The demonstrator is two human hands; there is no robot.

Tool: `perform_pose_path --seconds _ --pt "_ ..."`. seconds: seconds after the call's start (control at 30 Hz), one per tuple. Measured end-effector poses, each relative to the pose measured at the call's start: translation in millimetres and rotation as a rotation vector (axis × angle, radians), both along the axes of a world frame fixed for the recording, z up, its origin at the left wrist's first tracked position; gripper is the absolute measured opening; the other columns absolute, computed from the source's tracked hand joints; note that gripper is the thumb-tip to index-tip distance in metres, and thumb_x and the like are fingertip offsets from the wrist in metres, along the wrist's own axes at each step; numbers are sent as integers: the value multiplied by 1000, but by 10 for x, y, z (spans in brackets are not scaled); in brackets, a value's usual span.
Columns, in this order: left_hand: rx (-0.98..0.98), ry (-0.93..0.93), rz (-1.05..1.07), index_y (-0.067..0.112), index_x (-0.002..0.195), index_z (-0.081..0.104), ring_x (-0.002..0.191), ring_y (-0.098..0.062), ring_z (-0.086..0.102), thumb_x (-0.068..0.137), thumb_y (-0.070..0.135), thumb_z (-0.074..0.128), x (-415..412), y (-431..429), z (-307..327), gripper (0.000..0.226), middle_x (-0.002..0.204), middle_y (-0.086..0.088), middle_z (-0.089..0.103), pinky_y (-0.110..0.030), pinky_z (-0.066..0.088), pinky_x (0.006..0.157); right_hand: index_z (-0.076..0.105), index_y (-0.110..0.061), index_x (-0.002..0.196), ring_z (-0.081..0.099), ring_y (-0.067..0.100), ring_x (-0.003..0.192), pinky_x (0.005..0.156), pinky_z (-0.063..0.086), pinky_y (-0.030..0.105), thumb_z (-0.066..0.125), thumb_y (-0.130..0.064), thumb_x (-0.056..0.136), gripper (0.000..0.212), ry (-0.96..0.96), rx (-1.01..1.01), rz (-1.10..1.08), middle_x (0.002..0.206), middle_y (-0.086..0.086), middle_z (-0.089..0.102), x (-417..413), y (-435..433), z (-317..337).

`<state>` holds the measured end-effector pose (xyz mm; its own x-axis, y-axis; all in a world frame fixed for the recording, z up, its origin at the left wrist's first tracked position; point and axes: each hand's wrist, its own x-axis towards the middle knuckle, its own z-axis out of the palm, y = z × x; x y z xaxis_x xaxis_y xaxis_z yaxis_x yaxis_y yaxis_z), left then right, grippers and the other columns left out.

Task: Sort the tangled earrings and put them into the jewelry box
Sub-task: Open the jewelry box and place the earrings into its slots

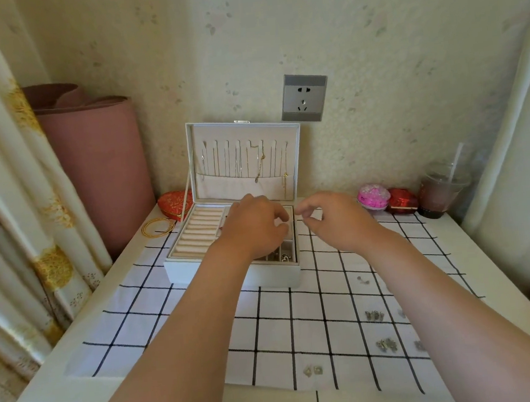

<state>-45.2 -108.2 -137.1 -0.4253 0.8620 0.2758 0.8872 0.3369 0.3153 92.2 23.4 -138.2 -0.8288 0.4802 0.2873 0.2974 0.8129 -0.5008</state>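
Hovering curled — left hand (253, 227) over jewelry box (181, 270), right hand (334, 222) beside its edge; grip unclear.

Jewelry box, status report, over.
Left grip over box, right grip at its right edge; holds unclear. Box open. Several earrings on cloth. Nothing blocking.

Your jewelry box (231, 272) sits mid-cloth (179, 330) | bangles (157, 227) to its left | earrings (373, 315) front-right of it | cup (441, 192) back-right
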Motion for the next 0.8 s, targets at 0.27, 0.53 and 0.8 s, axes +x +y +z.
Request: perform_pose_path --seconds 0.27,0.53,0.8 --pt "-65 -196 -193 33 104 70 98 -11 60 90 29 61 663 364 44 17 103 13 68 -31 50 87 74 -34 97 63 -1 83 76 49 20 66 -20 91 18 -239 -40 -136 96 -17 70 755 353 -50" --pt "-357 -127 -274 35 113 71 105 -12 62 88 28 67 1041 580 -214 27 113 12 69 -36 52 92 79 -30 96 64 5 86 80 54 24 71 -15 85 20 -517 -145 -85 84 -22 64 1044 381 -172" --pt "-355 -104 -209 32 96 75 88 -14 65 84 35 70 1092 637 -336 13 97 9 72 -28 51 76 74 -38 79 66 5 83 79 55 28 83 -31 78 12 -516 -199 -58 87 -18 69 1006 373 -262"
